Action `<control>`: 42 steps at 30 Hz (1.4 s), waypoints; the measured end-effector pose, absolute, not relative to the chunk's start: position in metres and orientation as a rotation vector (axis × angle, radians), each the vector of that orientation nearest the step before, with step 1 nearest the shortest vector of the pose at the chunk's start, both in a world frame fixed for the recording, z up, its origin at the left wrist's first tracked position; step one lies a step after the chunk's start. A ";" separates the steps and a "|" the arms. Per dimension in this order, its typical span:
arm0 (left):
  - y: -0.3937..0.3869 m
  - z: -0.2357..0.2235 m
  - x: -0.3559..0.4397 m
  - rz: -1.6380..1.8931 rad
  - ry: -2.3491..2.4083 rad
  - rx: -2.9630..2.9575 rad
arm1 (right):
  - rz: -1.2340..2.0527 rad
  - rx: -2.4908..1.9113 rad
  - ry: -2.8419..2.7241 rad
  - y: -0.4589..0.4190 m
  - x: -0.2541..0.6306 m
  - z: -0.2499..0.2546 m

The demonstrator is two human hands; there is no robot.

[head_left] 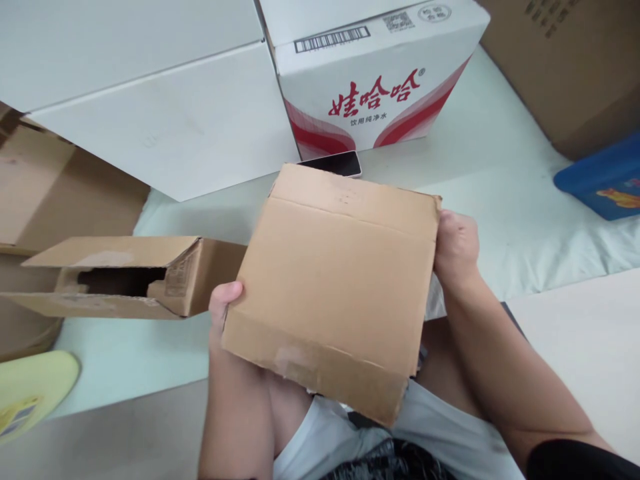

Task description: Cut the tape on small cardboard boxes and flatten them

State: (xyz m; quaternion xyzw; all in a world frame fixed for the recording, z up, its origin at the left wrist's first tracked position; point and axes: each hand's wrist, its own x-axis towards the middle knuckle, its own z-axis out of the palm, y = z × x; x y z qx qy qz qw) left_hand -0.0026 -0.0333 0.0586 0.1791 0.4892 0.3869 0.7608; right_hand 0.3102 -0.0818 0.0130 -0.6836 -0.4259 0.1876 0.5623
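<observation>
A brown cardboard box [335,273], looking flat from above, is held tilted over my lap. My left hand [223,303] grips its left edge, thumb on the near side and the other fingers hidden behind. On the opposite edge, near the upper right corner, my right hand [456,243] is closed with its fingers curled. Creased flap strips run along the box's top and bottom, and a worn tape patch shows on the lower one. Left of it lies another cardboard box [215,267] with its flaps spread and a dark inside.
A white carton with red lettering [370,100] and a plain white box [165,133] stand at the back. A phone [335,163] lies before them. Blue [605,177] and yellow-green [35,387] containers flank a pale green cloth [500,173]. More brown cartons sit at both sides.
</observation>
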 end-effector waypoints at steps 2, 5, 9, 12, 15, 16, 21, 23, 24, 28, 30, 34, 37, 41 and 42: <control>-0.029 0.056 -0.002 0.850 1.079 0.390 | 0.373 -1.608 -0.999 -0.080 0.310 0.013; -0.021 0.054 0.002 0.824 1.159 0.388 | 0.238 -1.616 -0.976 -0.077 0.310 0.009; -0.011 0.050 0.008 0.976 1.091 0.451 | 0.178 -1.569 -1.025 -0.076 0.308 0.001; -0.005 0.047 0.012 1.089 1.049 0.526 | 0.199 -1.555 -1.078 -0.077 0.307 -0.004; 0.000 0.045 0.016 1.232 0.989 0.571 | 0.260 -1.524 -1.129 -0.078 0.304 -0.005; 0.002 0.045 0.017 1.272 0.958 0.575 | 0.302 -1.507 -1.156 -0.079 0.303 -0.004; 0.003 0.047 0.016 1.248 0.859 0.566 | 0.590 -1.446 -1.319 -0.080 0.295 0.000; 0.002 0.048 0.016 1.255 0.863 0.561 | 0.668 -1.423 -1.348 -0.080 0.293 0.000; 0.001 0.048 0.017 1.265 0.871 0.556 | 0.696 -1.413 -1.360 -0.080 0.292 0.000; -0.002 0.050 0.019 1.271 0.917 0.565 | 0.750 -1.444 -1.327 -0.077 0.286 -0.002; -0.003 0.050 0.020 1.243 0.931 0.590 | 0.770 -1.487 -1.257 -0.075 0.282 -0.002; -0.005 0.048 0.020 1.199 0.915 0.624 | 0.780 -1.535 -1.177 -0.074 0.277 0.002; -0.006 0.046 0.020 1.204 0.904 0.644 | 0.760 -1.555 -1.155 -0.074 0.275 0.005; -0.006 0.044 0.020 1.224 0.921 0.674 | 0.756 -1.579 -1.120 -0.074 0.273 0.008; -0.006 0.044 0.021 1.220 0.920 0.677 | 0.761 -1.576 -1.114 -0.074 0.272 0.009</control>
